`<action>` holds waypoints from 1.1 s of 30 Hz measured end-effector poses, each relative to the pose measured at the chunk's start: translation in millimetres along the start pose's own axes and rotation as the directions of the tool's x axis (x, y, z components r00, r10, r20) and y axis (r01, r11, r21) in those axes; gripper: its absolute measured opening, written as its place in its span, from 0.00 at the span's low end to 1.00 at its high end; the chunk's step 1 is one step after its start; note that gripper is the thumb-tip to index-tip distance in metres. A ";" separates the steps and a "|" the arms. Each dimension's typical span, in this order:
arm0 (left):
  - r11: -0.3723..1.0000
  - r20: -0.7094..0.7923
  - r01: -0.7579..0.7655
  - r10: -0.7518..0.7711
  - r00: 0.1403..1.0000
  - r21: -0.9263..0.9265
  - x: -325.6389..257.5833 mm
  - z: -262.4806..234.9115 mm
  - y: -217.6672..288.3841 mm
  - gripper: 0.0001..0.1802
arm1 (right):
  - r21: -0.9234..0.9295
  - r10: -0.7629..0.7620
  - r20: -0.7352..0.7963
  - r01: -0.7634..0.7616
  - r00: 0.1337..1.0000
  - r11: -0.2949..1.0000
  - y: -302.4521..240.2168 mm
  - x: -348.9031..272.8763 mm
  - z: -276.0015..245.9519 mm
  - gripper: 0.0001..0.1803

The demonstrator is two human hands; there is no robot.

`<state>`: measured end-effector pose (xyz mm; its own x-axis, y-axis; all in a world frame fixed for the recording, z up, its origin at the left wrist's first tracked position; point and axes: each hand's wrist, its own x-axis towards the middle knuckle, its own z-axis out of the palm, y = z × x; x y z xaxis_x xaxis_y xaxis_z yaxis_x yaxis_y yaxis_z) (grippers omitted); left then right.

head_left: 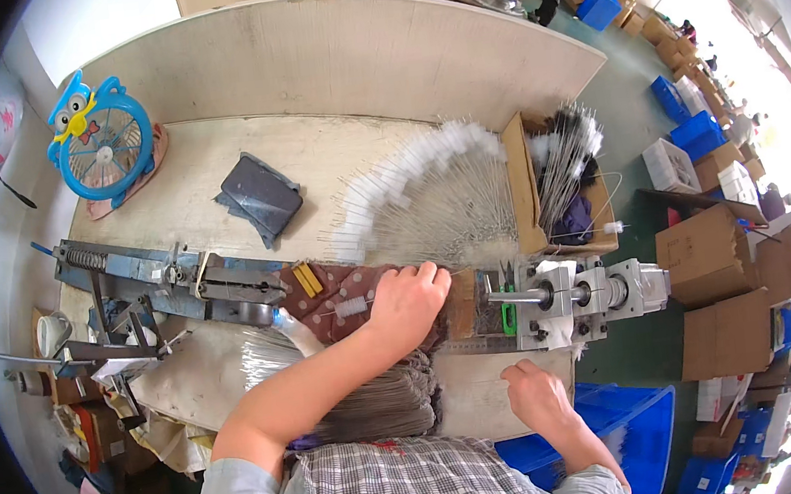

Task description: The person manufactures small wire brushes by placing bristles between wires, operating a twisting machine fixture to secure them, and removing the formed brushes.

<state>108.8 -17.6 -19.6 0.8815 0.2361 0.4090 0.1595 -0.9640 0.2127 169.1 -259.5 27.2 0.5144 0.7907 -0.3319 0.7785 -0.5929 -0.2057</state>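
Observation:
My left hand (408, 302) reaches forward over a brown dotted cloth (324, 298) draped on a long blue-grey machine (162, 276). Its fingers curl down at the cloth's far edge, beside a wooden block (464, 302); anything under them is hidden. A small white-tipped wire brush (349, 307) lies on the cloth just left of that hand. My right hand (537, 396) rests on the pale bench top (475, 403) below the machine's metal spindle (555, 296), fingers closed, with nothing visible in it. A bundle of thin grey wires (383, 404) lies between my arms.
Several white-tipped wire brushes (424, 196) are fanned out behind the machine, with more in an open cardboard box (567, 181). A blue owl-shaped fan (100, 143) and a dark folded cloth (260, 198) sit farther back. A blue crate (630, 415) and cardboard boxes (725, 309) stand to the right.

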 end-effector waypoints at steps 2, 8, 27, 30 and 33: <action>1.000 0.089 -0.016 0.014 0.996 0.021 1.7 -1.0 1.3 0.05 | -0.013 -0.023 -0.006 0.023 1.000 1.000 1.7 -1.9 -0.7 0.10; 0.989 0.222 -0.137 0.122 0.967 0.053 22.8 -9.8 -16.4 0.03 | -0.133 -0.195 -0.411 0.153 0.890 0.979 39.3 -17.1 -67.1 0.07; 0.990 0.148 -0.137 0.129 0.980 0.041 25.3 -10.0 -31.2 0.02 | 0.092 -0.288 -0.547 0.399 0.786 0.912 -31.3 106.6 -91.8 0.03; 0.975 0.187 -0.142 0.110 0.976 0.169 45.1 -9.9 -36.7 0.06 | 0.076 -0.313 -0.482 0.395 0.818 0.915 -33.8 116.3 -86.0 0.06; 0.984 -0.034 -0.138 0.142 0.989 0.111 26.5 -6.4 -45.5 0.15 | 0.295 -0.377 -0.292 0.458 0.879 0.838 -41.0 112.8 -98.7 0.07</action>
<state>122.0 33.3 -12.8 0.8797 0.1006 0.4648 0.0850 -0.9949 0.0544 230.8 -130.9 89.0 0.2632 0.9632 0.0544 0.7822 -0.1801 -0.5964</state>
